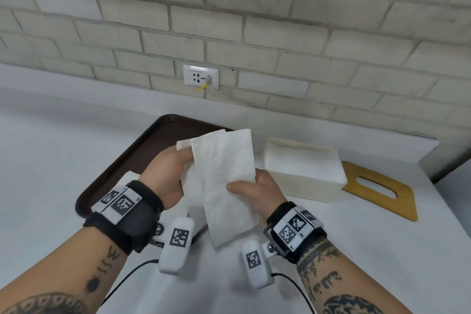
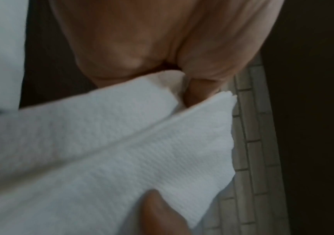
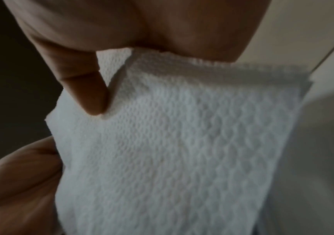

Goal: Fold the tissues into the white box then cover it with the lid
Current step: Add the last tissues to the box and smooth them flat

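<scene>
A white embossed tissue [image 1: 226, 181] is held up in the air between both hands, folded lengthwise into a long strip. My left hand [image 1: 170, 171] grips its left edge, thumb on the paper. On the lower right edge my right hand [image 1: 251, 187] pinches it with the thumb on top. Close up, the tissue [image 2: 121, 151] shows a fold line, and the tissue [image 3: 182, 135] fills the right wrist view with one finger pressing it. To the right stands the white box [image 1: 303, 181], tissues lying inside. The wooden lid [image 1: 379, 188], with an oval slot, lies flat beside it.
A dark brown tray [image 1: 132, 158] lies on the white table under my left hand, with more white tissue [image 1: 130, 176] on it. A brick wall with a socket [image 1: 200, 76] runs behind. The table's right edge falls away past the lid.
</scene>
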`<state>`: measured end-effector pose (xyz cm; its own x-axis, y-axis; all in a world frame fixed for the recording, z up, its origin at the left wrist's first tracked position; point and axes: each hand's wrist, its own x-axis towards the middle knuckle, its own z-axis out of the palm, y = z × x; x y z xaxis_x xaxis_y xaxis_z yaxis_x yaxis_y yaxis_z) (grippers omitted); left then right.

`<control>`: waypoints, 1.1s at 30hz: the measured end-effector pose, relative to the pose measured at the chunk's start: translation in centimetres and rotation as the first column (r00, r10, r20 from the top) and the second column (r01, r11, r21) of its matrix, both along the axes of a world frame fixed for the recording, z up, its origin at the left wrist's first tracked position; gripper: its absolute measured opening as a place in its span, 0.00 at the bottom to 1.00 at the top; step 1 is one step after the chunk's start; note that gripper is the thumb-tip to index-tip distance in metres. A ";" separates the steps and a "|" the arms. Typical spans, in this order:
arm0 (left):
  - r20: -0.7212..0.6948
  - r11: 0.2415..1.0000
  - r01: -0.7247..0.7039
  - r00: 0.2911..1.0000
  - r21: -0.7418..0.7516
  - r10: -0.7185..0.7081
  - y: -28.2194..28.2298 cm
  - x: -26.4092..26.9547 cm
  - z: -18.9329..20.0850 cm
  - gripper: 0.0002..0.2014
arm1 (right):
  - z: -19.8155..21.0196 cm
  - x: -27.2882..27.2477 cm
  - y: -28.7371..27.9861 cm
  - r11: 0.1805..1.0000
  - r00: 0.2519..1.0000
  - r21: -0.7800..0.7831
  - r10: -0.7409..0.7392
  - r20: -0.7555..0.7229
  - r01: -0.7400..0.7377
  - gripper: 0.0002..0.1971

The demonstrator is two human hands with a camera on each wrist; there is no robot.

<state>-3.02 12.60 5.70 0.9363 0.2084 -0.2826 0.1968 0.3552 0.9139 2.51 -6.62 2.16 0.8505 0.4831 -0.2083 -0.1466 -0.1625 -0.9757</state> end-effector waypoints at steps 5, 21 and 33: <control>-0.034 0.979 -0.053 0.998 -0.195 0.047 -6.5 0.6 -0.5 0.19 | 0.5 -0.1 -5.9 0.988 0.999 -0.155 -0.019 0.051 0.027 0.14; -0.053 0.743 0.174 0.982 0.646 -0.184 -15.7 0.6 -8.0 0.11 | -1.9 -0.6 -21.6 0.727 0.951 -0.687 0.201 0.236 0.017 0.16; -0.041 0.898 0.148 0.989 0.414 -0.144 -14.8 -2.0 -12.5 0.32 | -7.8 -2.7 -22.3 0.948 0.960 -0.179 -0.237 0.151 0.262 0.17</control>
